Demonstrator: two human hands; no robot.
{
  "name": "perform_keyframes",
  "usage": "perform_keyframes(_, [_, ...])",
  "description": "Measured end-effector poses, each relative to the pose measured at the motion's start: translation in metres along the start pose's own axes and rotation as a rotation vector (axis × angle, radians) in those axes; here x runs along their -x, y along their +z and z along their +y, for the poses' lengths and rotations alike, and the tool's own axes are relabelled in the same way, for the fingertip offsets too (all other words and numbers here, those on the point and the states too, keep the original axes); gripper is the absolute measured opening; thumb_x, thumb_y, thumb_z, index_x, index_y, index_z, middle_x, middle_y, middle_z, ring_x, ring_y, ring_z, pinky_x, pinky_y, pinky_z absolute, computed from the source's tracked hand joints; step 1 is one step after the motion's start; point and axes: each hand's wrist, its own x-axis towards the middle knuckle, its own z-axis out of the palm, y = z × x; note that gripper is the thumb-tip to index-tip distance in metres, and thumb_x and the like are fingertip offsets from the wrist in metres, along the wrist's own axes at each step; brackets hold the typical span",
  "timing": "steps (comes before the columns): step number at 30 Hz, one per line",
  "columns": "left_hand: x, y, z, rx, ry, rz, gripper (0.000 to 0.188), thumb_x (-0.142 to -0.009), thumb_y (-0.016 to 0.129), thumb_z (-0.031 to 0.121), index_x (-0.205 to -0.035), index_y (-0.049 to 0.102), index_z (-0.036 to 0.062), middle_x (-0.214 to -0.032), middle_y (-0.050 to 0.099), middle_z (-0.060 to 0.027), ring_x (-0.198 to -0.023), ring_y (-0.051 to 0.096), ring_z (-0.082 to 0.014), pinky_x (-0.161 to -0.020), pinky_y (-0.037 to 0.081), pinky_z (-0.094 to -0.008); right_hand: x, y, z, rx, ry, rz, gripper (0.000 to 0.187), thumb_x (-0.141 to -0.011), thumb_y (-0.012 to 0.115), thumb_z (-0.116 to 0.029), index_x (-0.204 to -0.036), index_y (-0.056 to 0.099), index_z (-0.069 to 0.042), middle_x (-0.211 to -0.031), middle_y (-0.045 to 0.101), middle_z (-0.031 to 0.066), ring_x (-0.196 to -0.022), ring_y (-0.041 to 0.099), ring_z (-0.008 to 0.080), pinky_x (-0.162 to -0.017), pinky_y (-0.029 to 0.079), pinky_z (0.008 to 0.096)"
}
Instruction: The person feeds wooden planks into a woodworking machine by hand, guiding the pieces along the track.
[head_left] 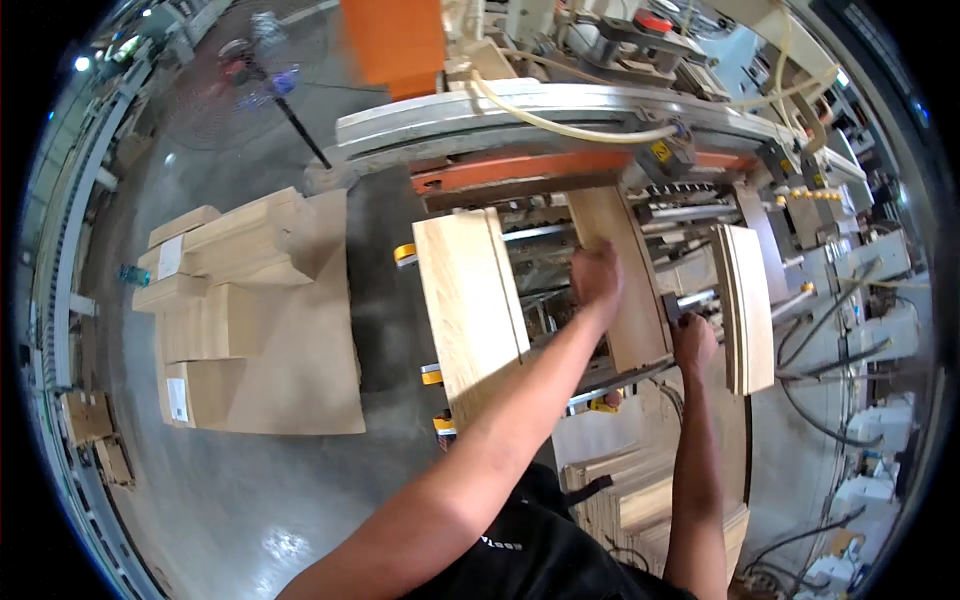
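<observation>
A flat wooden board (pixel 632 290) lies across the metal rails of the machine in front of me. My left hand (pixel 597 276) is closed at the board's left edge, its fingers curled and partly hidden. Just right of the board, my right hand (pixel 695 343) is closed beside a small black block (pixel 671 308) on a rail; what its fingers hold is hidden. A stack of pale wooden boards (pixel 470 305) rests on the machine's left side, partly behind my left forearm. Another stack of grooved boards (pixel 745 310) stands right of my right hand.
An orange beam (pixel 530 172) and a metal rail with a hose (pixel 580 118) cross the far side. More boards (pixel 650 500) are stacked below, near my body. On the floor at left, wooden pieces (pixel 225 250) lie on a cardboard sheet (pixel 300 390). A fan (pixel 245 85) stands beyond.
</observation>
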Motion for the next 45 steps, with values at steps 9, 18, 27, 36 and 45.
perform_keyframes(9, [0.023,0.002,0.023,0.11,0.092,0.036,0.043,-0.086,0.06,0.04,-0.088,0.066,-0.0028,-0.083,0.067,-0.0237,-0.082,0.066,-0.0383,-0.067,0.048,-0.0462,0.003,0.0,0.036,0.073,0.002,-0.05,0.029,-0.077,0.07,-0.036,-0.082,0.068,-0.007,-0.085,0.068,0.0173,-0.083,0.065,0.0373,-0.071,0.051,0.0472])
perform_keyframes(18, [0.016,0.009,0.022,0.028,-0.216,-0.088,0.042,-0.083,0.066,0.038,-0.088,0.066,-0.0034,-0.08,0.068,-0.0204,-0.076,0.066,-0.033,-0.064,0.048,-0.0418,0.006,-0.006,0.031,-0.041,0.069,0.02,0.033,-0.072,0.073,-0.031,-0.077,0.068,0.001,-0.082,0.068,0.0224,-0.079,0.066,0.0392,-0.071,0.052,0.0453])
perform_keyframes(27, [-0.065,-0.016,-0.048,-0.294,0.144,-0.33,0.049,-0.083,0.064,0.046,-0.096,0.067,-0.0012,-0.089,0.067,-0.0244,-0.087,0.065,-0.0398,-0.074,0.05,-0.0444,0.009,-0.016,0.003,-0.285,-0.027,0.161,0.029,-0.077,0.067,-0.033,-0.079,0.07,-0.004,-0.079,0.068,0.0202,-0.076,0.066,0.0374,-0.071,0.052,0.0452])
perform_keyframes(36, [0.012,-0.061,0.081,-0.986,0.563,-0.478,0.03,-0.077,0.064,0.018,-0.1,0.059,-0.0007,-0.112,0.06,-0.022,-0.113,0.054,-0.0372,-0.089,0.047,-0.0507,0.012,-0.016,0.036,-0.239,0.054,0.143,0.027,-0.078,0.067,-0.031,-0.079,0.069,-0.004,-0.081,0.068,0.0186,-0.078,0.066,0.0364,-0.072,0.051,0.0457])
perform_keyframes(45, [0.015,-0.059,0.029,-1.272,1.218,-0.359,0.064,-0.077,0.063,0.015,-0.135,0.039,0.0029,-0.14,0.036,-0.0192,-0.13,0.037,-0.0341,-0.096,0.036,-0.0601,0.005,-0.007,0.031,-0.23,0.035,0.179,0.026,-0.078,0.068,-0.031,-0.08,0.069,-0.004,-0.081,0.068,0.0184,-0.078,0.066,0.0366,-0.072,0.051,0.0454])
